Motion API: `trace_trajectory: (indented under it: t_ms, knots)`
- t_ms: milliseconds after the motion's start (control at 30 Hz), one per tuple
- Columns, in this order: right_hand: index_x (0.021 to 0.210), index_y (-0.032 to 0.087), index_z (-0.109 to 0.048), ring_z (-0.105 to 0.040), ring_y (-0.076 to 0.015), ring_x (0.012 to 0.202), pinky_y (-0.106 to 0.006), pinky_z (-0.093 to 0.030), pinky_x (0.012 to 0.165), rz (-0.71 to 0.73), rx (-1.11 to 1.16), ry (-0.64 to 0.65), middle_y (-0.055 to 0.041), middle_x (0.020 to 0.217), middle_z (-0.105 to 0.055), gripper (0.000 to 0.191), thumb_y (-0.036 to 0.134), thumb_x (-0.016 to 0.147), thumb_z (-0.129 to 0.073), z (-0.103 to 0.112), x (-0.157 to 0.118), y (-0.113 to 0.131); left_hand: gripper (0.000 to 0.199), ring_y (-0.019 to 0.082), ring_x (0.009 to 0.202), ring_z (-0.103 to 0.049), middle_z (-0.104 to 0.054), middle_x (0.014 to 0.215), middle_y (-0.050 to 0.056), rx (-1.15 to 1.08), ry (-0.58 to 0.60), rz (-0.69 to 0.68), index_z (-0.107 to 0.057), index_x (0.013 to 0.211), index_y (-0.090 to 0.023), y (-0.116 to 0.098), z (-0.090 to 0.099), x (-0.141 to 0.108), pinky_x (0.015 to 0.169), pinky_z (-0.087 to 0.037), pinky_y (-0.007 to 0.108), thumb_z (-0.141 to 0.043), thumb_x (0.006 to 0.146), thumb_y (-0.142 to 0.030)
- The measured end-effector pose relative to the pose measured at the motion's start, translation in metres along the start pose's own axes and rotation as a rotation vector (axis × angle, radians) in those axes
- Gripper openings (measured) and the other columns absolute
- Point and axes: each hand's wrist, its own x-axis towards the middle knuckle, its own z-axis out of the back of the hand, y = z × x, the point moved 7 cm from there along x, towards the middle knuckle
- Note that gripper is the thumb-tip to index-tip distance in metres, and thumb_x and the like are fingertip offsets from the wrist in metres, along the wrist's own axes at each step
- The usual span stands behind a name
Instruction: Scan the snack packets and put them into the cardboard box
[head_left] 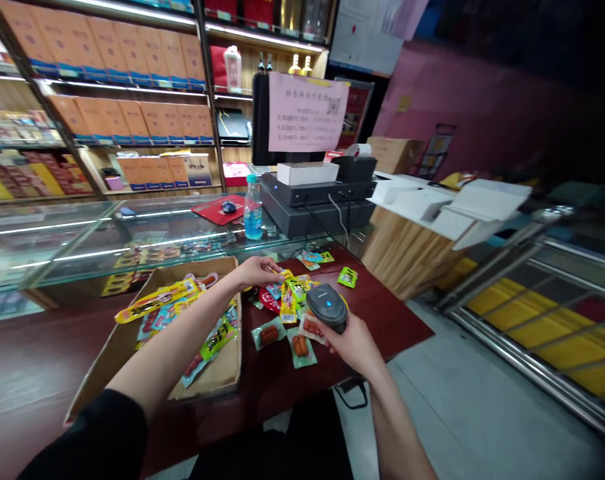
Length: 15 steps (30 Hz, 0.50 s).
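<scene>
My right hand (pixel 350 339) is wrapped round a dark grey barcode scanner (pixel 327 307), whose head points away over a pile of small snack packets (pixel 295 293). At the pile's left edge, my left hand (pixel 260 272) has its fingers pinched at a yellow packet (pixel 286 277). Clear packets of brown sausages (pixel 300 347) lie on the dark red table (pixel 377 307) below the scanner. Left of the pile, partly behind my left forearm, is an open cardboard box (pixel 236 360) with colourful packets in it.
A glass counter (pixel 172 220) behind the table holds a blue drink bottle (pixel 253 217), a mouse on a red mat (pixel 217 209) and a monitor (pixel 260 120) above a cash drawer (pixel 302 217). White boxes (pixel 412 197) and a metal rail (pixel 522 333) are at right.
</scene>
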Motion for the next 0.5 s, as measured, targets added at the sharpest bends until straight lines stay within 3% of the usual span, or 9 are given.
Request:
trace_trajectory:
  t_ms: [100, 233, 500]
  knots:
    - [0.084, 0.018, -0.061, -0.061, -0.0175, 0.044, -0.025, -0.046, 0.043, -0.073, 0.02, -0.08, -0.0022, 0.058, -0.066, 0.028, 0.044, 0.075, -0.063, 0.021, -0.009, -0.012, 0.046, 0.01, 0.054, -0.054, -0.061, 0.061, -0.001, 0.142, 0.079, -0.047, -0.067, 0.086, -0.015, -0.005, -0.041, 0.026, 0.051, -0.042, 0.021, -0.08, 0.053, -0.045]
    - [0.085, 0.018, -0.06, -0.061, -0.0183, 0.044, -0.026, -0.047, 0.043, -0.124, 0.042, -0.123, -0.0017, 0.055, -0.065, 0.03, 0.046, 0.075, -0.063, 0.035, -0.018, -0.022, 0.037, 0.012, 0.058, -0.057, -0.064, 0.065, -0.001, 0.391, 0.126, -0.107, -0.069, 0.088, -0.018, -0.008, -0.08, 0.046, 0.052, -0.04, 0.021, -0.075, 0.06, -0.042]
    - [0.085, 0.018, -0.059, -0.061, -0.0181, 0.043, -0.026, -0.047, 0.044, -0.12, 0.048, -0.172, -0.0015, 0.055, -0.065, 0.031, 0.047, 0.076, -0.061, 0.045, -0.023, -0.036, 0.038, 0.019, 0.079, -0.065, -0.07, 0.085, 0.003, 0.742, 0.164, -0.088, -0.068, 0.093, -0.021, -0.001, -0.121, 0.057, 0.066, -0.045, 0.023, -0.076, 0.059, -0.035]
